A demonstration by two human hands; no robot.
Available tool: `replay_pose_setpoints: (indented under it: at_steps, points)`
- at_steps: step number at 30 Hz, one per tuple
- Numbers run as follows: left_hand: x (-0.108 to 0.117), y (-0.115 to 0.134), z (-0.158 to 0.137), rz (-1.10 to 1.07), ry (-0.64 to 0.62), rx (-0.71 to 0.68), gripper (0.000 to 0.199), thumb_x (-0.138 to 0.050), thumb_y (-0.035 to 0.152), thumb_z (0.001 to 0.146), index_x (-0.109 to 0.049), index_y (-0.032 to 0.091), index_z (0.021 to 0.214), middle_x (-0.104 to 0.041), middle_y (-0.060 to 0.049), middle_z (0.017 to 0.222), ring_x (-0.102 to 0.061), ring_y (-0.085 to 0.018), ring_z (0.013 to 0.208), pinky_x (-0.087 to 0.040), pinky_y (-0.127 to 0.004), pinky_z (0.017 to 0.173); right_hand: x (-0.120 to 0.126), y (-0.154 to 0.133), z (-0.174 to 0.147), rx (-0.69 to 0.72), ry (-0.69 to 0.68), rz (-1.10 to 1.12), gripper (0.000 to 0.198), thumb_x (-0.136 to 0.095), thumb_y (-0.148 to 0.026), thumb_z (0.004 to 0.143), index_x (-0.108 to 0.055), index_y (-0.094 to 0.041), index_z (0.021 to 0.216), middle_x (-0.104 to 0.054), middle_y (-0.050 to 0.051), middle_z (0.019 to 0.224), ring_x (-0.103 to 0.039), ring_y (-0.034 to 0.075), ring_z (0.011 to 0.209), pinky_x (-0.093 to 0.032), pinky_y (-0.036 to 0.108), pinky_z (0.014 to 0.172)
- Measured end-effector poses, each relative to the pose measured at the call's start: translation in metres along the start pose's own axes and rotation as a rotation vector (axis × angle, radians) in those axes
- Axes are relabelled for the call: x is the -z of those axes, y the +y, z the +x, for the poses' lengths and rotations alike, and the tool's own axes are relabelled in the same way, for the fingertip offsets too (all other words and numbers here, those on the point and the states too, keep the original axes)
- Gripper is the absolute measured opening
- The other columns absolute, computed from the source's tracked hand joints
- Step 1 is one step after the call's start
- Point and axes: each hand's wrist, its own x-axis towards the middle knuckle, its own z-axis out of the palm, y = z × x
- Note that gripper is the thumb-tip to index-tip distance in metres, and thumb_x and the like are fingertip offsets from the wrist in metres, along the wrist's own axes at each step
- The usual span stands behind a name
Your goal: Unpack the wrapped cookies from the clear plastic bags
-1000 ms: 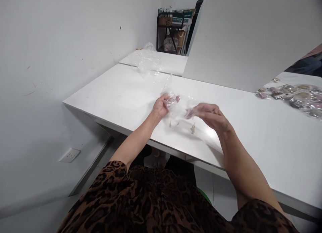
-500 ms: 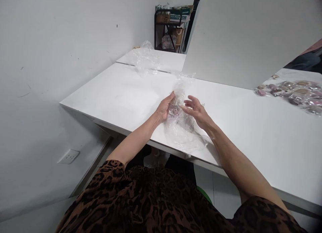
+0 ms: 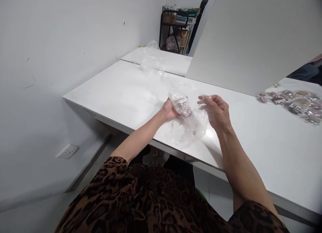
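Note:
Near the front of the white table, my left hand point(image 3: 170, 109) grips a crumpled clear plastic bag point(image 3: 195, 125) from its left side. Inside the plastic shows a small pinkish-purple item point(image 3: 185, 107); its exact kind is blurred by glare and folds. My right hand point(image 3: 214, 108) is raised on the other side, its fingers bent and pinching the bag's right-hand edge. Loose film spreads between both hands and hangs toward the table edge.
More crumpled clear plastic point(image 3: 152, 60) lies at the back of the white table point(image 3: 108, 88). Several small wrapped items point(image 3: 299, 100) are spread at the right, beside a tall grey panel point(image 3: 246, 41). A black shelf rack point(image 3: 173, 25) stands beyond, and a wall point(image 3: 62, 51) borders the left.
My right hand has moved right and turned, drawing the film outward. My left hand now has the wrapped item tilted further to the right. The view has shifted slightly.

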Motion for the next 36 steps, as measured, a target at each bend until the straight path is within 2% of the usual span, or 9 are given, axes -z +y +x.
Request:
replay_pose_setpoints:
  at_steps: [5,9,11,14,18,22,29,33,36]
  points:
    - [0.005,0.003,-0.010,0.040,0.055,0.060,0.080,-0.032,0.072,0.100,-0.040,0.015,0.156,-0.068,-0.024,0.128,-0.073,-0.036,0.115,-0.060,-0.056,0.095,0.003,-0.005,0.009,0.036,0.142,0.074,0.040,-0.083,-0.053,0.081,-0.055,-0.025,0.082,-0.078,0.002,0.096,-0.075,0.019,0.080,-0.056,0.029,0.058]
    - [0.005,0.002,-0.016,0.138,-0.104,0.094,0.093,-0.062,0.074,0.088,-0.036,0.020,0.160,-0.065,-0.022,0.130,-0.073,-0.037,0.115,-0.059,-0.060,0.097,-0.003,-0.007,0.010,0.033,0.173,0.099,0.039,-0.080,-0.053,0.083,-0.053,-0.025,0.084,-0.078,0.002,0.095,-0.078,0.022,0.085,-0.062,0.035,0.065]
    - [0.005,-0.001,-0.016,0.219,-0.174,0.105,0.085,-0.077,0.063,0.084,-0.048,0.019,0.151,-0.069,-0.019,0.121,-0.075,-0.034,0.106,-0.059,-0.060,0.097,-0.011,-0.009,0.006,0.022,0.143,0.115,0.039,-0.080,-0.053,0.083,-0.054,-0.025,0.084,-0.079,0.003,0.095,-0.078,0.023,0.087,-0.064,0.038,0.069]
    - [0.003,-0.003,-0.014,0.309,-0.215,0.097,0.052,-0.085,0.041,0.082,-0.066,0.013,0.121,-0.073,-0.014,0.097,-0.075,-0.026,0.086,-0.062,-0.053,0.091,-0.024,-0.015,-0.001,0.007,0.079,0.142,0.037,-0.082,-0.050,0.082,-0.056,-0.024,0.085,-0.080,0.005,0.094,-0.078,0.024,0.088,-0.064,0.039,0.071]
    - [0.002,0.000,-0.013,0.286,-0.170,0.107,0.014,-0.076,0.012,0.085,-0.063,0.013,0.089,-0.068,-0.005,0.074,-0.075,-0.023,0.075,-0.064,-0.047,0.083,-0.032,-0.028,-0.003,0.047,0.052,0.179,0.031,-0.082,-0.043,0.082,-0.059,-0.022,0.085,-0.081,0.008,0.092,-0.077,0.023,0.078,-0.063,0.037,0.066]
    - [0.004,0.004,-0.015,0.230,-0.124,0.051,0.015,-0.072,0.005,0.084,-0.060,0.014,0.085,-0.066,-0.001,0.070,-0.073,-0.017,0.068,-0.064,-0.042,0.086,-0.025,-0.044,0.006,0.164,0.090,0.206,0.029,-0.080,-0.040,0.080,-0.057,-0.022,0.082,-0.081,0.009,0.090,-0.076,0.023,0.072,-0.059,0.033,0.061]
    - [0.012,0.004,-0.009,0.169,-0.136,-0.003,0.036,-0.084,0.045,0.083,-0.063,0.016,0.084,-0.068,-0.004,0.074,-0.070,-0.017,0.066,-0.061,-0.035,0.071,-0.019,-0.073,0.020,0.273,0.123,0.167,0.033,-0.080,-0.040,0.079,-0.053,-0.022,0.085,-0.077,0.012,0.093,-0.075,0.023,0.074,-0.056,0.033,0.061]
    - [0.010,0.004,-0.010,0.091,-0.098,-0.106,0.024,-0.081,0.036,0.086,-0.068,0.017,0.093,-0.070,-0.003,0.079,-0.070,-0.016,0.067,-0.061,-0.034,0.076,-0.021,-0.087,0.033,0.366,0.091,0.119,0.025,-0.074,-0.038,0.086,-0.054,-0.023,0.084,-0.077,0.008,0.092,-0.074,0.022,0.074,-0.055,0.033,0.059]
    - [0.005,0.004,-0.010,0.042,0.006,-0.171,0.012,-0.076,0.020,0.089,-0.070,0.013,0.096,-0.073,-0.006,0.087,-0.071,-0.014,0.075,-0.058,-0.029,0.084,-0.021,-0.100,0.042,0.413,0.076,0.099,0.018,-0.067,-0.034,0.088,-0.054,-0.025,0.082,-0.077,0.004,0.087,-0.073,0.020,0.070,-0.053,0.032,0.057]
